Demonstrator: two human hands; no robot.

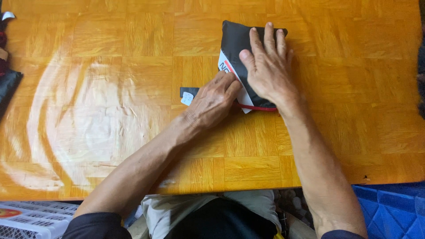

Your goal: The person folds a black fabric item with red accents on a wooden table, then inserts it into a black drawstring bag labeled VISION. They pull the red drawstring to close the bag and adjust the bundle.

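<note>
A black fabric pouch [237, 42], folded into a compact packet with a white printed panel and a red cord along its lower edge, lies on the wooden parquet desk [110, 88], toward the far middle. The right hand [268, 66] lies flat on top of it, fingers spread and extended, pressing the packet down rather than gripping it. The left hand [212, 102] is curled at the packet's near left corner, its fingertips tucked against the white panel; what they pinch, if anything, cannot be told. Just left of that hand, a short black strap [183, 92] with a small white tag [187, 98] pokes out onto the desk. By the look of it, the folding is mostly finished: the packet is tight and squared, while the strap and the corner under the left hand appear yet to be tucked or fastened. A white plastic basket [31, 219] sits below the desk's near edge, and dark cloth [8, 88] lies at the far left.
</note>
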